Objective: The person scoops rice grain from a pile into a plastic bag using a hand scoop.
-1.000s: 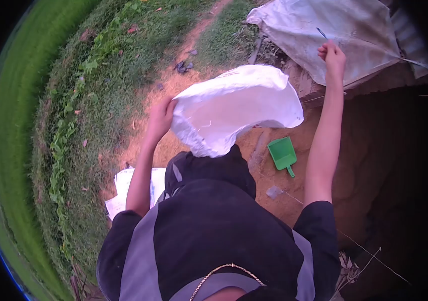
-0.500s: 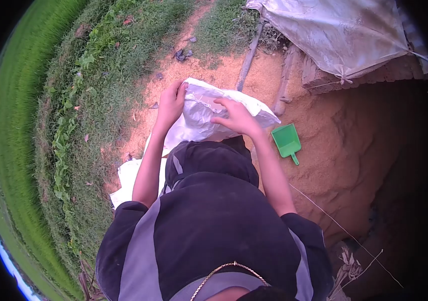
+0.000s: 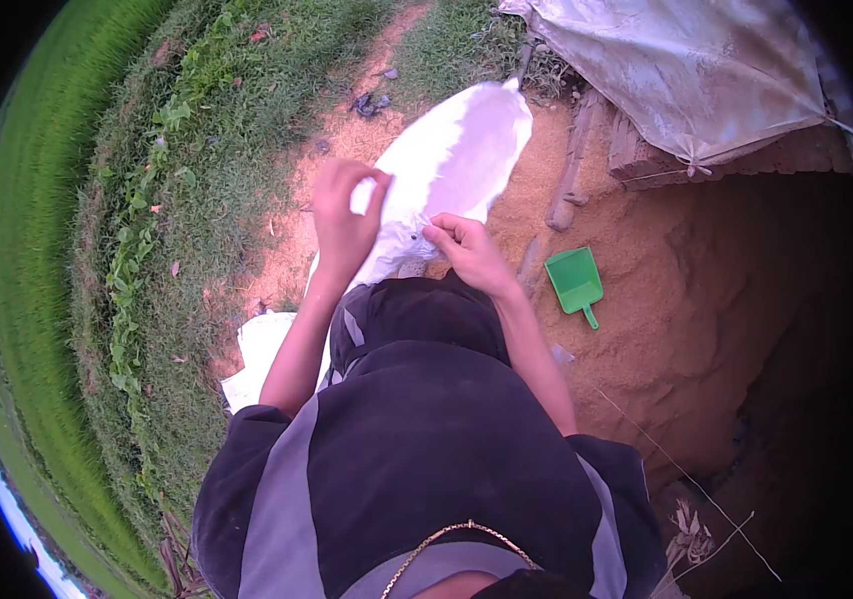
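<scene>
A white sack [image 3: 426,160] stretches away from me over the ground, its far end spread wide. My right hand [image 3: 474,255] pinches the sack's near edge between thumb and fingers. Raised just left of the sack is my left hand [image 3: 341,225], slightly blurred, thumb and forefinger curled together in a ring. Whether anything thin is between those fingertips I cannot make out. A green dustpan-like scoop [image 3: 574,280] lies to the right of my right hand, on a heap of tan, grainy material [image 3: 666,299].
More white sacking [image 3: 257,354] lies by my left side. Wooden poles [image 3: 571,160] rest on the ground ahead. A tarpaulin [image 3: 686,80] covers a brick edge [image 3: 646,160] at upper right. Grass [image 3: 227,150] borders the left, and a thin string [image 3: 656,429] crosses the lower right.
The sack, bunched between both hands before, now extends forward. My left hand has come off its upper edge and curled; my right hand has moved slightly down and closed on the near edge.
</scene>
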`<state>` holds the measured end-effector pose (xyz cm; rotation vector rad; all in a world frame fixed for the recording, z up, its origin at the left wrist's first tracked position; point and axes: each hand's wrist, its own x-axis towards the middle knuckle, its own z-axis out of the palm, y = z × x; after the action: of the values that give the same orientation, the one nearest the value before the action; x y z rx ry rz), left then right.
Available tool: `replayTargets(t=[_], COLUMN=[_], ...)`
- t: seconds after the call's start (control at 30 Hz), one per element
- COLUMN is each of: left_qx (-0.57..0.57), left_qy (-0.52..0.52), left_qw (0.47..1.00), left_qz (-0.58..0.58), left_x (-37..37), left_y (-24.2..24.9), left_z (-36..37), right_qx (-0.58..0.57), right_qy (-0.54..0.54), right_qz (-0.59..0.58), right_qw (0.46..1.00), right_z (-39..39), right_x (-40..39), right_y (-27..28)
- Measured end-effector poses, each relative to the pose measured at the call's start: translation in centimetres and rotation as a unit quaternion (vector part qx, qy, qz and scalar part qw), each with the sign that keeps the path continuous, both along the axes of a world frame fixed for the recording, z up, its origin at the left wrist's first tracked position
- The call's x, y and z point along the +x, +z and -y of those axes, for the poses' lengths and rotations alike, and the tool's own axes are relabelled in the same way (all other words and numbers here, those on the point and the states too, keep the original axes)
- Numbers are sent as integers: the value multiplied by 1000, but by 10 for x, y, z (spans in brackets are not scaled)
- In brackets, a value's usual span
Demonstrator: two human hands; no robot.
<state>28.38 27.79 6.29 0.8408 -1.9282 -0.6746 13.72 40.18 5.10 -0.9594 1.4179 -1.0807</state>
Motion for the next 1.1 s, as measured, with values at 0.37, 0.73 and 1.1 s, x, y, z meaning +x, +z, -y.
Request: replayTargets(t=[0.37,0.73,1.1], left_qx=[57,104,276], left_qy=[-112,218,-273], left_qw=[992,963,885], left_qz=[21,-122,257], left_x=[-9,15,-28], left_y=[1,7,26], left_z=[-38,11,1], right_qx=[-63,-28,-150], right_qy=[-105,-168,3], right_qz=[69,-81,-264], right_qw=[990,982,953], right_z=[5,-2,-2], right_x=[2,-17,35], right_y=[18,24,18])
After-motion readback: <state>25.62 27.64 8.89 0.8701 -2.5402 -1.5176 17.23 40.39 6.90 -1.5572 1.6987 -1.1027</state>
